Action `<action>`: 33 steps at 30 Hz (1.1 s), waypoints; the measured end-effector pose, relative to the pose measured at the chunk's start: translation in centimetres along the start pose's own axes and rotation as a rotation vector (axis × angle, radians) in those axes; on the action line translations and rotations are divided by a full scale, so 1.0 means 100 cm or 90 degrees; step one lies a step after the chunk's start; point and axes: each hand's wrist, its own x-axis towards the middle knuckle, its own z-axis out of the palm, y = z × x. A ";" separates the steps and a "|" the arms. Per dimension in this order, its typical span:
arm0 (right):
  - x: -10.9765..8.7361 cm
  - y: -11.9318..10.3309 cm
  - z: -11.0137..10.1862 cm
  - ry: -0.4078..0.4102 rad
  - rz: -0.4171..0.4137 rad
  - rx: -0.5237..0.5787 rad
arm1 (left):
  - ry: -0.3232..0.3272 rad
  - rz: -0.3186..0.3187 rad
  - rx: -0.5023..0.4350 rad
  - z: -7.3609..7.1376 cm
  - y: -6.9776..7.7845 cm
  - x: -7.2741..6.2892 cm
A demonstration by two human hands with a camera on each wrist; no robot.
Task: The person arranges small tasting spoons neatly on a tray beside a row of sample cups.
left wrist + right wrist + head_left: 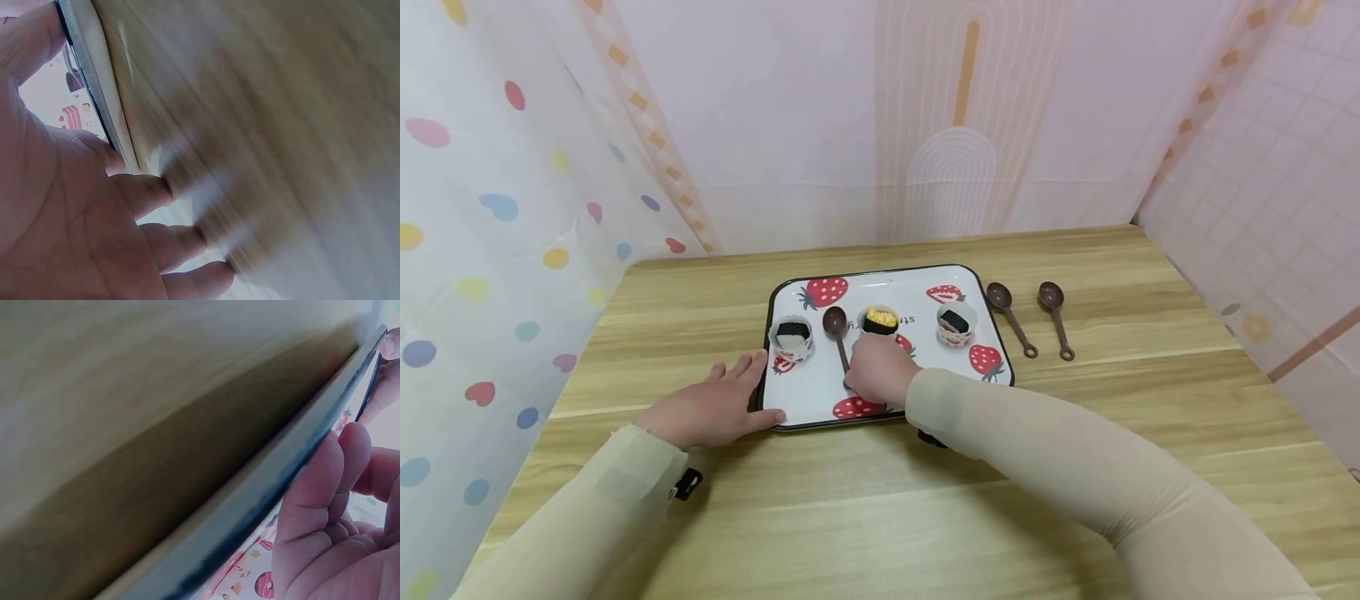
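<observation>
A white tray [808, 400] with strawberry prints and a dark rim lies on the table. My left hand [711, 408] rests at its left edge, fingers spread on the wood and thumb over the rim. My right hand [880, 367] pinches the handle end of a brown spoon [835, 323], whose bowl points away on the tray. On the tray stand small paper cups with sushi-like pieces: a left cup [792, 352], a right cup [957, 337] and a middle one holding a yellow-topped piece [881, 319], partly hidden by my right hand. In the right wrist view the fingers [312, 494] curl above the rim.
Two more brown spoons, one [1000, 297] close to the tray's right edge and another [1051, 296] farther right, lie on the wooden table [1150, 333]. Patterned cloth [760, 125] hangs behind and on both sides of the table.
</observation>
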 end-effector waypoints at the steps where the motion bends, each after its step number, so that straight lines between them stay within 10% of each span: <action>1: 0.000 0.000 0.000 0.001 -0.004 -0.011 | -0.001 -0.001 -0.001 0.000 0.000 0.000; 33: 0.002 -0.004 0.005 0.003 0.006 -0.005 | 0.003 0.012 -0.003 -0.003 0.001 -0.002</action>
